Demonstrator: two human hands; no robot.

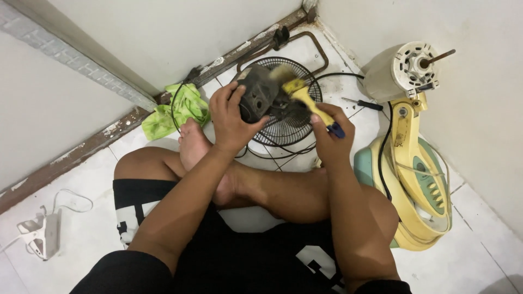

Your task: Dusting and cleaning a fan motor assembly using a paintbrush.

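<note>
Person seated cross-legged on white tiled floor (87, 239), in a corner between two walls.

Left hand (231, 122): clenched around a dark grey motor cover (257, 98), fingers wrapped over its left side, thumb across the front. Cover is held up above the lap, in front of the fan grille (289, 117); two small holes visible on its face.

Right hand (329, 133): grasping a yellow brush (302, 98) by the handle. Brush angled up and to the left; bristle end blurred, at or against the top right edge of the cover. Contact cannot be told for certain.

Fan grille lies flat on the floor behind the hands, with a bent metal frame (305, 41) at its far side.

Right of the person: yellow-and-green fan stand (417, 179) lying on the floor, bare motor (400, 71) at its upper end, shaft pointing up-right. Black cord (384, 147) runs along the stand. A screwdriver (364, 103) lies on the tile between grille and motor.

Left: green cloth (177, 111) crumpled by the wall base, near the bare foot (192, 144). A white power strip (41, 234) with cord lies well apart, lower left.
</note>
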